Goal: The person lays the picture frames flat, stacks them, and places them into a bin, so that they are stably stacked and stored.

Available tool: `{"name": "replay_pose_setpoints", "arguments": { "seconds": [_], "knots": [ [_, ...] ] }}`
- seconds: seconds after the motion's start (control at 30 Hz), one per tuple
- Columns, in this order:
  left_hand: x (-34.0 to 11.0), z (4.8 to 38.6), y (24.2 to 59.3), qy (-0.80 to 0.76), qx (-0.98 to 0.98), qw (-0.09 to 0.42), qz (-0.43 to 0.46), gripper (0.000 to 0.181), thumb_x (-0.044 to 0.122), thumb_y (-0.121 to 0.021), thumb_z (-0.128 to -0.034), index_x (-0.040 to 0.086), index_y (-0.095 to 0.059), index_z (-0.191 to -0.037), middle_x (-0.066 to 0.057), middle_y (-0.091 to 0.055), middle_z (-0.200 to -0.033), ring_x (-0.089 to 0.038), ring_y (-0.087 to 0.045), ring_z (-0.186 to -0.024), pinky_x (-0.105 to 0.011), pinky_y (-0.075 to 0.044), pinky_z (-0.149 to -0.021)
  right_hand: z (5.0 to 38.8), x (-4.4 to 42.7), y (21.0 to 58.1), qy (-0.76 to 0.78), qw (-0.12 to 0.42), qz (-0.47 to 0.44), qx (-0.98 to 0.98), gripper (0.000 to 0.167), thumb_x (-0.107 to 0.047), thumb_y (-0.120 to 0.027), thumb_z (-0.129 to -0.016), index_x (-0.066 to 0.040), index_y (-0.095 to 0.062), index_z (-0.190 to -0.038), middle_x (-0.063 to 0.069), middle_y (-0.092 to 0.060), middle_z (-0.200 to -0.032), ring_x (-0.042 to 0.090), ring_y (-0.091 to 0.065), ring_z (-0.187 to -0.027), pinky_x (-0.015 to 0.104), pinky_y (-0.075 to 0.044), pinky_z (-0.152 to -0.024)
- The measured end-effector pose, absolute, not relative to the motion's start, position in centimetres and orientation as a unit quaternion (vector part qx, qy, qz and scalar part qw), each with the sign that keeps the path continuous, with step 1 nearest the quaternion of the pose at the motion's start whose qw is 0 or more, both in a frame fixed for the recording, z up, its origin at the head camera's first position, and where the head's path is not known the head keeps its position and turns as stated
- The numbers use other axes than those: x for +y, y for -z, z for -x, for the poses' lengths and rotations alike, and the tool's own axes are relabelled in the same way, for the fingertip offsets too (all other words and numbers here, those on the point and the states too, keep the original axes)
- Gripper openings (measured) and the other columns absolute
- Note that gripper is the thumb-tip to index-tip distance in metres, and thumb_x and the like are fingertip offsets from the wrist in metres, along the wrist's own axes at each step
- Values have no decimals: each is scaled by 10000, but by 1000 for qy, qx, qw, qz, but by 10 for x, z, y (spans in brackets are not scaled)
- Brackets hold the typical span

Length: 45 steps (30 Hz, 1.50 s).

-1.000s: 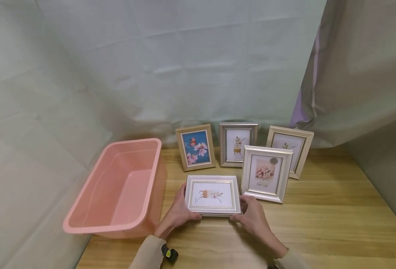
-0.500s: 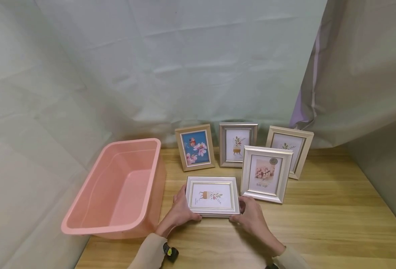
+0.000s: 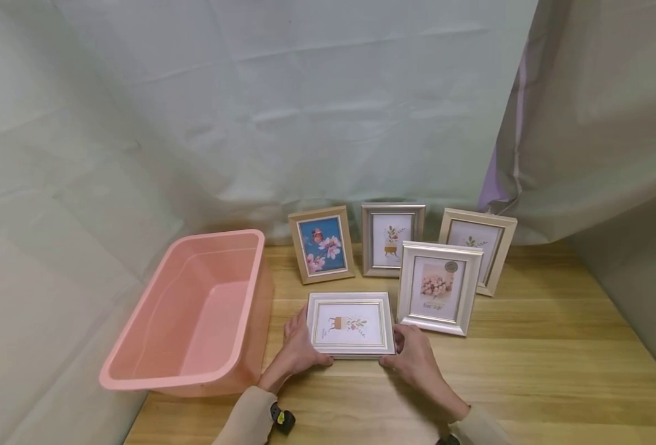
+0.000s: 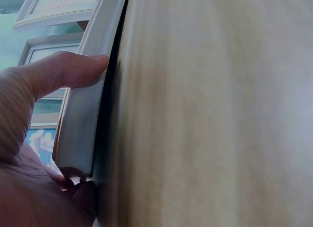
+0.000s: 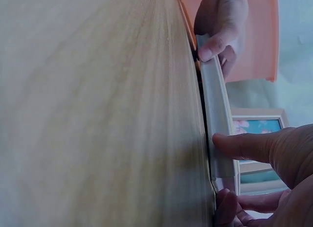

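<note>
A white picture frame [image 3: 351, 326] with a potted-plant print lies face up, turned sideways, low over the wooden table in the head view. My left hand [image 3: 298, 347] grips its left end, the thumb on the front edge. My right hand [image 3: 413, 358] grips the right end in the same way. Both wrist views show the thumbs pressed on the side of the frame [image 4: 83, 124], with fingers curled at its corners. A thin dark line runs between frame and tabletop; whether they touch all along is unclear. Close behind the right hand stands another white picture frame [image 3: 441, 288] with a pink bouquet.
Three more picture frames stand at the back: a tan one with blossoms [image 3: 322, 245], a silver-brown one [image 3: 392, 240] and a cream one [image 3: 494, 253], partly hidden. A deep pink plastic tub [image 3: 191, 309] stands left of my left hand. Pale cloth hangs behind [image 3: 328, 123].
The held picture frame has come very slightly down and toward me, with both hands keeping their grip. The standing frames and the tub stay where they were.
</note>
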State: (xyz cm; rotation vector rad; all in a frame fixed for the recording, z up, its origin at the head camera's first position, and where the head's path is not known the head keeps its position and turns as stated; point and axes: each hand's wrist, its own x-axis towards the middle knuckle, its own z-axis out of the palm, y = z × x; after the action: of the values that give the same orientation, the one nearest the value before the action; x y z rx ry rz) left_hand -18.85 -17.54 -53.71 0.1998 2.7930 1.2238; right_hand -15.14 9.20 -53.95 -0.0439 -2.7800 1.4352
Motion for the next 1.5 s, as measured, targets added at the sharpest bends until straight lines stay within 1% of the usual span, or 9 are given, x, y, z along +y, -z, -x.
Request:
{"name": "replay_pose_setpoints", "arguments": {
  "seconds": [0.27,0.43,0.67,0.83,0.93,1.13,1.33,1.43,1.5],
  "knots": [
    [-177,188,538,-389,917,35,-80,1393,91,-1045,-501,-73,-284,-1656,-336,-425,-1614,-523,-317,-1505,-648,-230,-1202,138,95,526,-413,38,2,-910,749,-72,-992,-677,46,-694,-1354,114,-727,-1069,191,-658,-879,355,-561,-772],
    [-178,188,539,-381,921,36,-75,1382,104,-1049,-505,-61,-297,-1652,-320,-431,-1618,-512,-324,-1506,-642,-241,-1201,130,110,503,-379,103,-18,-919,686,-40,-960,-722,0,-716,-1362,178,-736,-1164,297,-751,-949,457,-633,-769],
    [-179,189,538,-378,922,33,-80,1349,108,-1044,-513,-57,-322,-1640,-326,-441,-1614,-513,-332,-1502,-657,-211,-1211,133,148,465,-304,203,-65,-929,612,15,-927,-738,-32,-740,-1319,275,-697,-1242,411,-720,-968,575,-634,-779],
    [-179,189,538,-378,922,39,-74,1346,131,-1047,-521,-61,-320,-1638,-328,-428,-1616,-512,-324,-1507,-662,-202,-1222,147,179,438,-276,297,-124,-906,714,120,-923,-668,-15,-719,-1338,336,-655,-1271,490,-655,-1086,659,-595,-875],
    [-179,189,538,-380,921,41,-74,1350,136,-1049,-521,-55,-321,-1641,-326,-424,-1623,-514,-317,-1512,-666,-190,-1229,161,199,423,-267,323,-152,-895,755,172,-905,-646,-30,-712,-1347,365,-613,-1313,550,-606,-1171,715,-559,-917],
    [-181,190,539,-378,922,38,-76,1347,135,-1049,-519,-54,-328,-1640,-320,-437,-1623,-512,-335,-1504,-666,-198,-1229,192,233,403,-235,289,-190,-908,798,153,-911,-689,-66,-661,-1414,363,-565,-1383,577,-609,-1173,728,-571,-876],
    [-181,189,540,-369,926,31,-80,1349,134,-1047,-511,-79,-333,-1635,-328,-458,-1607,-510,-363,-1496,-652,-247,-1210,210,257,403,-259,193,-223,-920,825,116,-884,-769,-66,-562,-1507,349,-491,-1471,560,-611,-1191,713,-548,-907],
    [-181,189,540,-369,925,32,-80,1345,132,-1044,-510,-85,-332,-1631,-331,-461,-1600,-509,-363,-1499,-649,-248,-1209,216,265,407,-271,165,-236,-919,807,115,-861,-796,-66,-548,-1517,344,-494,-1465,516,-621,-1142,663,-563,-881],
    [-181,189,540,-372,924,34,-79,1342,129,-1042,-513,-89,-330,-1629,-333,-457,-1603,-510,-360,-1501,-649,-244,-1210,220,269,410,-277,159,-250,-914,787,128,-852,-795,-58,-563,-1503,327,-540,-1419,447,-640,-1081,552,-599,-830]
  ]
}}
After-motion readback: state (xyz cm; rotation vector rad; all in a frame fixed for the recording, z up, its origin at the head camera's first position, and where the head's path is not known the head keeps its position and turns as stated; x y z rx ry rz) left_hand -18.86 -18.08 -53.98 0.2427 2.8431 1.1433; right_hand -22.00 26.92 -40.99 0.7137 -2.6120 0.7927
